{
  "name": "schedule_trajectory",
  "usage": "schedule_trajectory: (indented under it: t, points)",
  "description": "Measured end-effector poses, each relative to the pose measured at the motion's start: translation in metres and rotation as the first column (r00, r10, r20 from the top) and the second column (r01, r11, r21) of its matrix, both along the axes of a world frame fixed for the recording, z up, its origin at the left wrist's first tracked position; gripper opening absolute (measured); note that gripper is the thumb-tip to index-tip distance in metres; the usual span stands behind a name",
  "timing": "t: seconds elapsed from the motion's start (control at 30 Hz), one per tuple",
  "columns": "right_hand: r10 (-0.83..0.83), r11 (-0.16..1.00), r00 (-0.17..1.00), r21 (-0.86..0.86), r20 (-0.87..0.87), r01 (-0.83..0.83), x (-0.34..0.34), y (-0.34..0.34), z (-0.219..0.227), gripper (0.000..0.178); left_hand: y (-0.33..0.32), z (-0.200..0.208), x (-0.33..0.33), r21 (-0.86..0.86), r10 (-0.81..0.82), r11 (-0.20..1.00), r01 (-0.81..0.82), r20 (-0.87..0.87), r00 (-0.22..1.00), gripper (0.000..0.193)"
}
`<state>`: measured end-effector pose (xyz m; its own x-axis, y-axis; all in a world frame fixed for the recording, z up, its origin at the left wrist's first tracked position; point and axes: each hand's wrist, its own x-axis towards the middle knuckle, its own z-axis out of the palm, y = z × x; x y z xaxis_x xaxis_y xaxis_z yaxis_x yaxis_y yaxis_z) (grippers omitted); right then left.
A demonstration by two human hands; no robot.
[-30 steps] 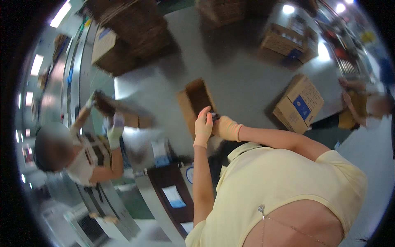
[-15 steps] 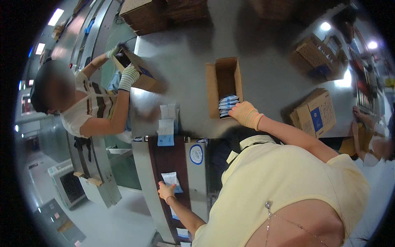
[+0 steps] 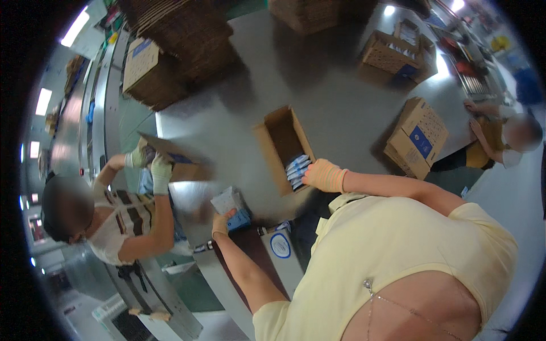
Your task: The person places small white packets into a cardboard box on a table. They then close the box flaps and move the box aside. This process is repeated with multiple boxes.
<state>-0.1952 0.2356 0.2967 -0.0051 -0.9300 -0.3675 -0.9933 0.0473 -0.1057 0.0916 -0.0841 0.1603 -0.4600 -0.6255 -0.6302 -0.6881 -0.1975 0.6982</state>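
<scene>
Left of the open carton (image 3: 269,153), the partly open left hand (image 3: 220,224) has its thumb against loose packets (image 3: 227,200), its hold unclear; the right hand (image 3: 326,176), fingers bent, touches the packet row (image 3: 297,168) inside the carton's near end, any grip hidden. Unsupported, the row may topple toward the carton's far end; a 1-edge hold could spill the loose packets.

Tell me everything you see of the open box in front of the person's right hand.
The open box is oblong and brown, seemingly cardboard, resting open side up on the grey table, its long axis slanting from upper left to lower right. A long flap is folded outward along its left side. White-and-blue packets lie in a row at its near end. The right hand is at its near right corner; whether the fingers touch cardboard or packets is unclear.
</scene>
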Motion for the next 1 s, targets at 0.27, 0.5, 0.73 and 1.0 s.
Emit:
schedule_trajectory:
  t: [0.27,0.5,0.73,1.0]
  points:
    - [0.019,0.998,1.000,-0.060,0.002,-0.019,0.002,-0.001,0.003,0.010,0.103,-0.036,-0.136,-0.717,-0.254,0.006,0.697,0.673,0.694,0.055]
    - [-0.066,0.989,0.997,-0.128,0.034,0.070,-0.013,0.018,-0.012,0.007,0.115,0.099,-0.182,-0.681,-0.240,0.672,0.292,0.173,0.955,0.056]
    - [-0.052,0.994,0.995,-0.093,0.085,0.060,-0.013,0.017,-0.011,0.016,0.113,0.135,-0.225,-0.469,-0.502,0.860,0.202,-0.699,0.509,0.041]
    - [-0.061,0.979,0.994,-0.191,0.086,0.077,-0.015,0.017,-0.021,0.015,0.141,0.011,-0.240,-0.419,-0.401,0.891,0.173,-0.551,0.732,0.071]
